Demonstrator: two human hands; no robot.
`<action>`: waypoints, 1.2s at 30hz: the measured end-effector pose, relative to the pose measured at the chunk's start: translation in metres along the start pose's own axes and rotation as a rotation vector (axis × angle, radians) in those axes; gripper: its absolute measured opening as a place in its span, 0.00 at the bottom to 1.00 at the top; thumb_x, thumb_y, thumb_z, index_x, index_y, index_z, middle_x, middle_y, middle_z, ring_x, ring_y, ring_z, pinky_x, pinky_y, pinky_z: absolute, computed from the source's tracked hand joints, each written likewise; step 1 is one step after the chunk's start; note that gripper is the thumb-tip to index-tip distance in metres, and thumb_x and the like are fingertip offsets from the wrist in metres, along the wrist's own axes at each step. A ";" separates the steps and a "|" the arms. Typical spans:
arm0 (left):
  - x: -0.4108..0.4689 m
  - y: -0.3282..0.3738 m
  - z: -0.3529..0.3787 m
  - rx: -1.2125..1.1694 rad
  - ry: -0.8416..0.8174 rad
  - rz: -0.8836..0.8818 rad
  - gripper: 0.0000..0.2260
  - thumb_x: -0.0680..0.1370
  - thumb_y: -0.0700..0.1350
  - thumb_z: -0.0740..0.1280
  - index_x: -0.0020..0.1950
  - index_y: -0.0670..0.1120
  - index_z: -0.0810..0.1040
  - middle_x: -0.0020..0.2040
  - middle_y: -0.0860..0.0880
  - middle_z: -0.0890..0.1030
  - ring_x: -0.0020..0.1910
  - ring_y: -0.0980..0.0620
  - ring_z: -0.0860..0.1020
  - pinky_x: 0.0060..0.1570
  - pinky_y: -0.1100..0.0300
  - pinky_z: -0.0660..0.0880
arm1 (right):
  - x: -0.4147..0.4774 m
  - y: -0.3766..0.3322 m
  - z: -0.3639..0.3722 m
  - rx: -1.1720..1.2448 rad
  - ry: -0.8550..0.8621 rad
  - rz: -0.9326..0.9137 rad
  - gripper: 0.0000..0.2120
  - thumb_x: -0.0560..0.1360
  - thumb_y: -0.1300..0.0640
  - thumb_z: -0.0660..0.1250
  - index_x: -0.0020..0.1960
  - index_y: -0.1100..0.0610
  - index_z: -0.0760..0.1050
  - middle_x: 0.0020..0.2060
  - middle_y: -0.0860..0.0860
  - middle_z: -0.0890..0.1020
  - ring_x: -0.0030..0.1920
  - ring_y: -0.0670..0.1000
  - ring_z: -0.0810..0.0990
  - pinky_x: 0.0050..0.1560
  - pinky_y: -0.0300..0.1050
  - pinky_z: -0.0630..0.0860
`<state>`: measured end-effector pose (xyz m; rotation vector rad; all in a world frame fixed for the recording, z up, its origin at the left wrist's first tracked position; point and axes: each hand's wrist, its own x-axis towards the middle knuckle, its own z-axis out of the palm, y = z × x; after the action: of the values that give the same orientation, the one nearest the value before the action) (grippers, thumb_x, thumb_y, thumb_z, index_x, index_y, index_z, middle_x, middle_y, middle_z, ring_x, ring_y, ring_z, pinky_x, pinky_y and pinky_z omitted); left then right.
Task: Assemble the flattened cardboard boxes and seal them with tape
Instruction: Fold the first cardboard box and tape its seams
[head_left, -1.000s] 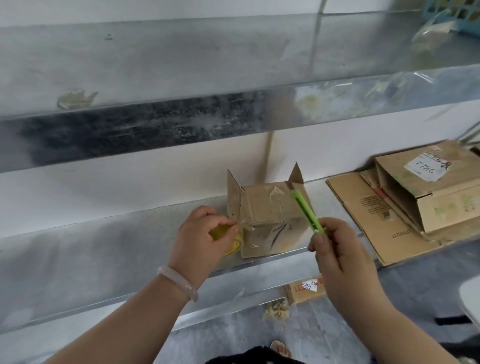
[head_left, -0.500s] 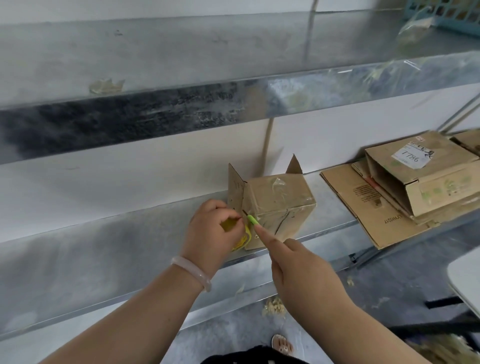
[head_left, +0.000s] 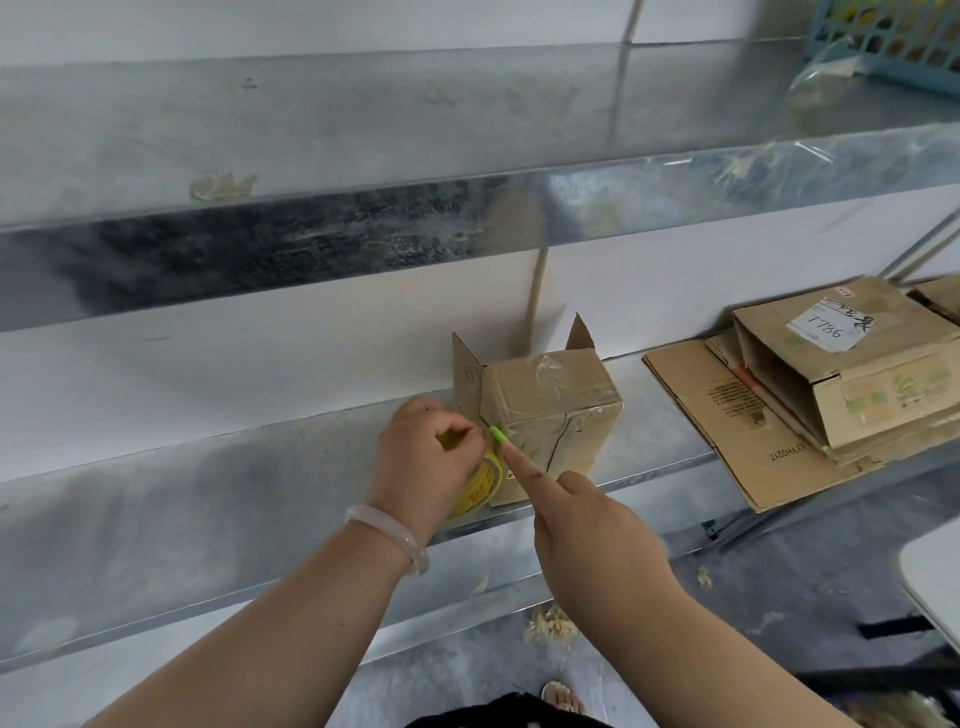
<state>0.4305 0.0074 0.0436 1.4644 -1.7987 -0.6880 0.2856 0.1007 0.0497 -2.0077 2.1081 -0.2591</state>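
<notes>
Works at a small cardboard box (head_left: 550, 410) that stands on a metal shelf (head_left: 208, 493), clear tape across the box's top, two flaps sticking up at its left and far edges. Grips a yellow tape roll (head_left: 480, 486) in the left hand (head_left: 423, 467), fingers curled round the roll, held against the box's lower left corner; wears a pale bracelet (head_left: 389, 530) on that wrist. Holds a green cutter (head_left: 497, 435) in the right hand (head_left: 587, 530), index finger stretched along it and the other fingers curled, only the green tip showing, touching the box's left front edge just beside the left hand's knuckles. To the right of the box, well apart, flattened cardboard (head_left: 727, 415) on the same shelf, with an open carton (head_left: 872, 384) bearing a white label (head_left: 826, 327) lying on top of it. Above the box, an upper metal shelf (head_left: 363, 130), and far up to the box's right a blue basket (head_left: 893, 41).
</notes>
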 end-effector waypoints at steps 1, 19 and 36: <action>-0.002 0.001 0.001 -0.005 -0.003 0.000 0.05 0.72 0.45 0.72 0.37 0.53 0.81 0.41 0.57 0.76 0.42 0.64 0.74 0.39 0.78 0.66 | 0.001 0.001 0.000 0.002 -0.006 -0.004 0.38 0.81 0.57 0.55 0.75 0.34 0.33 0.37 0.45 0.61 0.30 0.43 0.64 0.26 0.38 0.59; 0.002 -0.016 0.002 0.130 0.079 -0.065 0.04 0.75 0.46 0.69 0.40 0.50 0.80 0.43 0.54 0.76 0.42 0.63 0.73 0.39 0.75 0.65 | 0.023 0.041 0.005 -0.002 -0.077 -0.205 0.39 0.80 0.60 0.56 0.76 0.33 0.37 0.42 0.44 0.64 0.35 0.51 0.68 0.34 0.46 0.69; -0.010 -0.067 0.018 0.618 0.175 -0.001 0.16 0.74 0.53 0.57 0.39 0.50 0.84 0.51 0.47 0.79 0.44 0.44 0.79 0.50 0.48 0.68 | 0.070 0.201 0.016 0.331 0.174 0.252 0.17 0.80 0.62 0.58 0.66 0.48 0.63 0.49 0.49 0.71 0.38 0.44 0.72 0.31 0.36 0.64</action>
<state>0.4576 0.0022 -0.0207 1.8443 -1.9610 0.0204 0.0940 0.0419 -0.0234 -1.5661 2.2163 -0.7076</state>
